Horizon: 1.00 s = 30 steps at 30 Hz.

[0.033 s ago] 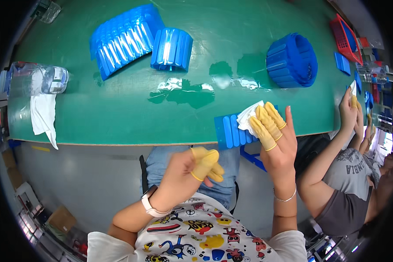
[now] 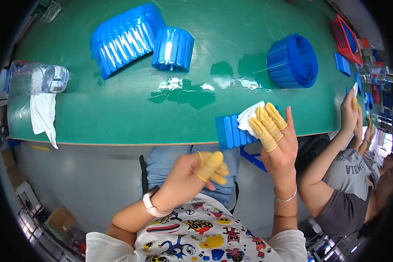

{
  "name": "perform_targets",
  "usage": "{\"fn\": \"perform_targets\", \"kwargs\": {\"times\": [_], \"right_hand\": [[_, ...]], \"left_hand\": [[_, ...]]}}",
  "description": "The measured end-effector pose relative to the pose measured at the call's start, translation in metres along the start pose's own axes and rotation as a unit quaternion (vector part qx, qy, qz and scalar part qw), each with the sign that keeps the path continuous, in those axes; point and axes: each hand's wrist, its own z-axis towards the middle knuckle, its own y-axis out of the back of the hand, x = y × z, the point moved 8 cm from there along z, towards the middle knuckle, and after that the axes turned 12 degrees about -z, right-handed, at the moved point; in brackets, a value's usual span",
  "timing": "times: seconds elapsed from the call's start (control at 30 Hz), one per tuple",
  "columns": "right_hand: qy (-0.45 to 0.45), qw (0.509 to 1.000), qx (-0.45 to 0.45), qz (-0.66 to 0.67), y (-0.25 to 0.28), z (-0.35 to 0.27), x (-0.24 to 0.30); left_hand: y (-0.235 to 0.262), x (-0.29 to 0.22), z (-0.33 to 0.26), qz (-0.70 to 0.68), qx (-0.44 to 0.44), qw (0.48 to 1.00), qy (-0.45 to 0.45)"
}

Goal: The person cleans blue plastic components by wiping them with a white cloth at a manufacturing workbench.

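My right hand (image 2: 275, 144), with yellow finger cots on several fingers, presses a folded white cloth (image 2: 247, 118) onto a blue ribbed plastic strip (image 2: 232, 131). The strip lies at the table's near edge, its right part covered by the cloth and hand. One bare finger of that hand sticks out. My left hand (image 2: 196, 170), also in yellow finger cots, hovers over my lap, short of the table edge and apart from the strip. Its fingers are curled together and slightly blurred; whatever they may hold is hidden.
Wet patches (image 2: 183, 96) shine on the green table (image 2: 118, 118). Farther back lie blue ribbed sheets (image 2: 126, 41), a curved blue piece (image 2: 174, 49) and a blue ribbed roll (image 2: 290, 61). A clear plastic container (image 2: 52, 78) with white cloth stands left; a co-worker (image 2: 349, 174) sits right, near a red basket (image 2: 345, 39).
My left hand has shifted slightly to the right. The right hand, cloth and strip stay almost where they were.
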Motion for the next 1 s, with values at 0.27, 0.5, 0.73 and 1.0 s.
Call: {"fn": "perform_targets", "kwargs": {"times": [0.27,0.5,0.73,1.0], "right_hand": [[0.046,0.996,0.051,0.062,-0.004,-0.005,0.019],[-0.011,0.999,0.023,0.042,-0.004,-0.013,0.029],[-0.056,0.998,0.007,-0.018,0.002,-0.014,0.008],[-0.028,0.998,0.047,0.022,-0.002,-0.009,0.015]], "left_hand": [[0.003,0.019,0.018,-0.079,-0.001,0.997,-0.008],[0.006,0.025,0.010,-0.053,0.036,0.996,-0.065],[-0.005,0.029,0.021,-0.077,0.045,0.996,0.003],[-0.009,0.022,0.021,-0.116,0.044,0.992,-0.001]]}}
